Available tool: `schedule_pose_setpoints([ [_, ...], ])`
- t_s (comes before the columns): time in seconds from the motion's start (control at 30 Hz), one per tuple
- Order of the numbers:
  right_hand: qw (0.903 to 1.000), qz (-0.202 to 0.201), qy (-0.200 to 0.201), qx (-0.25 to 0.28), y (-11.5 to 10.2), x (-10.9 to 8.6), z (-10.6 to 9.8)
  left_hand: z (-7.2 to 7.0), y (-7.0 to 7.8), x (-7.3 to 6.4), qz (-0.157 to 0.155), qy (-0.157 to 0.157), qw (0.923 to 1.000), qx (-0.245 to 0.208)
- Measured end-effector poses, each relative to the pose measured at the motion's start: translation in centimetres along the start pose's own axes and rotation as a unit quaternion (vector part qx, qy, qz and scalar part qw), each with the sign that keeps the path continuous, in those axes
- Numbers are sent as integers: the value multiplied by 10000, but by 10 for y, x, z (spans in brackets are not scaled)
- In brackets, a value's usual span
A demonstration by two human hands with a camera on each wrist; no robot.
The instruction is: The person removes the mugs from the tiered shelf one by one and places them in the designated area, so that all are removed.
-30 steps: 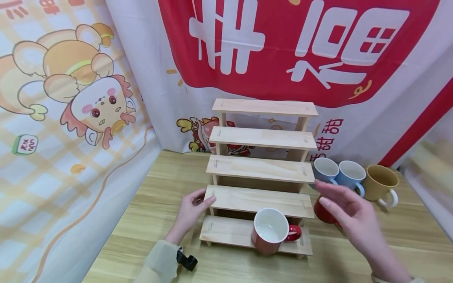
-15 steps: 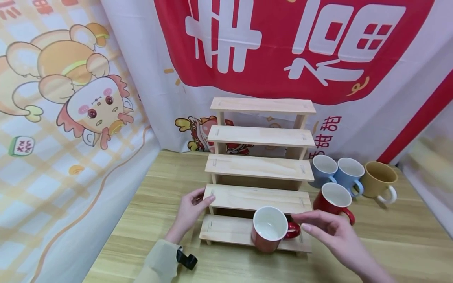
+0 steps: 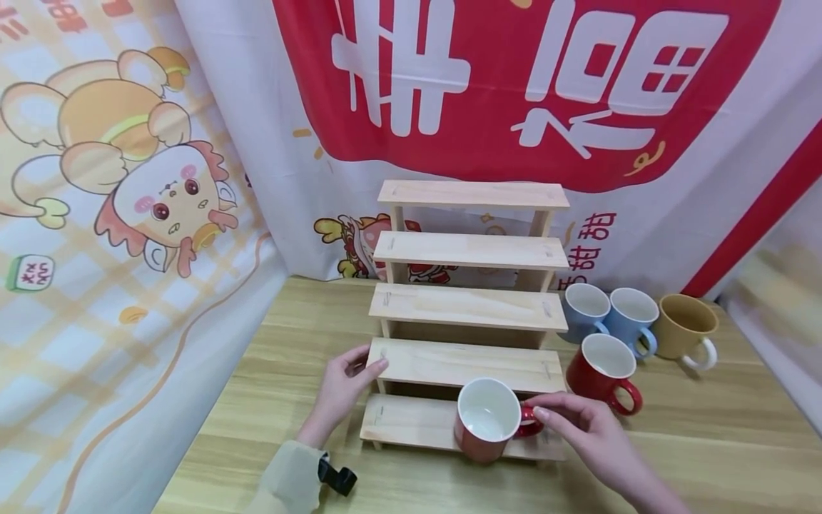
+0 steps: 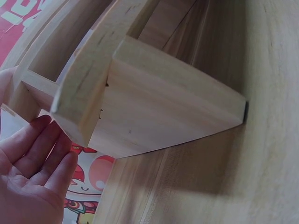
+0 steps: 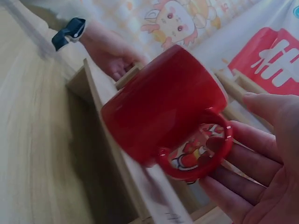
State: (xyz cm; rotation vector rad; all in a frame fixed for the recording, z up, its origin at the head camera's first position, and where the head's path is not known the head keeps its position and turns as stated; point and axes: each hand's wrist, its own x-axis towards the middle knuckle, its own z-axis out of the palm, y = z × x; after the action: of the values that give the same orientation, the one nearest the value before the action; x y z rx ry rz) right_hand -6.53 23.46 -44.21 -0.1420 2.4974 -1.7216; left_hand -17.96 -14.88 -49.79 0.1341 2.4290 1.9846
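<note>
A red mug [image 3: 477, 441] with a white inside stands upright on the lowest step of a wooden stepped shelf [image 3: 459, 305], its handle [image 3: 528, 422] pointing right. My right hand [image 3: 594, 432] is at that handle. In the right wrist view its fingers [image 5: 243, 156] reach behind the handle loop, while the thumb [image 5: 261, 105] lies apart from it. My left hand [image 3: 343, 389] holds the left end of the second step from the bottom, thumb on top. In the left wrist view its fingertips meet the board's underside.
Right of the shelf stand another red mug [image 3: 587, 371], a grey-blue mug [image 3: 582, 318], a light blue mug [image 3: 626, 320] and a tan mug [image 3: 677, 335] with a white handle. Printed cloth [image 3: 218, 143] hangs behind and at the left of the wooden table [image 3: 302, 314].
My right hand has come left and down from over the other red mug to the handle of the mug on the lowest step. My left hand keeps its hold on the shelf.
</note>
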Motion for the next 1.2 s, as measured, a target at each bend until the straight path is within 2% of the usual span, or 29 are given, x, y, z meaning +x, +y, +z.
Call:
schedule_pose_setpoints([
  [0.1,9998,-47,-149,80,7,2,4,0,0,-1,-11,-2,10000,-9],
  [0.23,9987,-370,-316,148,14,5,10,0,0,-2,-26,21,10000,14],
  [0.43,9961,-808,-339,124,19,6,11,1,1,-2,-15,66,10000,20],
  [0.8,9945,-770,-504,493,24,3,9,1,1,-3,34,46,10000,-32],
  [1.03,9947,-419,-478,810,25,0,9,1,2,-4,-12,66,10000,19],
  [1.2,9956,-728,-247,531,25,-4,11,0,1,-3,-22,79,9999,64],
])
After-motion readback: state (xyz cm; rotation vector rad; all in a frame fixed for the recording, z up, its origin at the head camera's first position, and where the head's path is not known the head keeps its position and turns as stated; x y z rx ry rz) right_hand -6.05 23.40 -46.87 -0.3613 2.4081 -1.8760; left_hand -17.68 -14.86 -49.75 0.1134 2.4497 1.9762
